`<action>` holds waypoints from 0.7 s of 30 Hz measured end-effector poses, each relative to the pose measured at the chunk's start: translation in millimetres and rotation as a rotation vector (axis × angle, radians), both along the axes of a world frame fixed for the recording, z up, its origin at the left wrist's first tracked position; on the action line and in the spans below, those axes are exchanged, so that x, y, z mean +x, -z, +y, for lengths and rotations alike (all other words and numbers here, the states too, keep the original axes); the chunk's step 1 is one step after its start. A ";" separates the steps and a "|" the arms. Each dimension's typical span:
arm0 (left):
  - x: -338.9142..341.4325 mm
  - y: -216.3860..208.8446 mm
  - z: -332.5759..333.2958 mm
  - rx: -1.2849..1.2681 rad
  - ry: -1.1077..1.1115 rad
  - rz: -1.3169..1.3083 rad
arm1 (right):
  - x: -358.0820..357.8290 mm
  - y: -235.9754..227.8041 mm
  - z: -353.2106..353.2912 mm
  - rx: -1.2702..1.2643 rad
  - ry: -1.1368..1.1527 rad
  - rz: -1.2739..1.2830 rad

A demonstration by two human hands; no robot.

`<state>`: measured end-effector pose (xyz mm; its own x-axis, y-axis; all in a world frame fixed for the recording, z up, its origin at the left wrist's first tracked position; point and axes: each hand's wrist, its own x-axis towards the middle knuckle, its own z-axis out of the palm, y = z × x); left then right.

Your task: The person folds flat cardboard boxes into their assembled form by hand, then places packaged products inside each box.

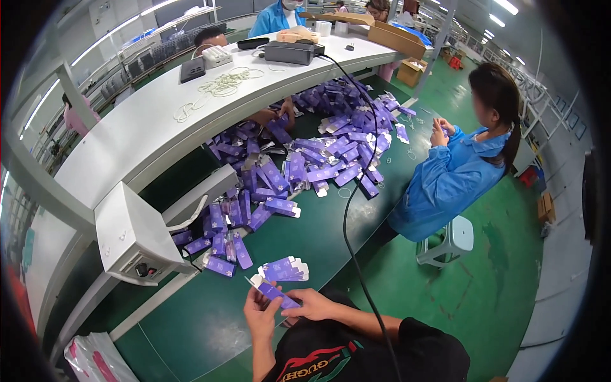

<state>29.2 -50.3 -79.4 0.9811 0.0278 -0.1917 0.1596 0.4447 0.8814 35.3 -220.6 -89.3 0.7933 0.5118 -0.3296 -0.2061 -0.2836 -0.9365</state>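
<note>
Box (273, 293), slim and purple, is held by the left hand (259, 313) and the right hand (313, 304) together, with flat purple cartons (280, 270) just beyond the hands and a heap of purple boxes (273, 175) farther ahead on the green table (305, 242).

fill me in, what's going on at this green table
The person's left grip and right grip hold one purple carton, white flaps showing at one end. Flat-looking cartons lie on the green table just beyond it. Farther off is a heap of purple cartons; a co-worker in blue stands at the right.
</note>
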 end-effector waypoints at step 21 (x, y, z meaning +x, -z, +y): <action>31.7 -44.3 -41.6 0.181 0.069 -0.120 | 53.2 -31.4 -36.8 0.440 0.321 -0.367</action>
<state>60.9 -91.9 -35.1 0.9973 -0.0171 -0.0714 0.0734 0.2690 0.9603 88.6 -257.4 -57.8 0.9502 0.2563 0.1774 0.1379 0.1648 -0.9766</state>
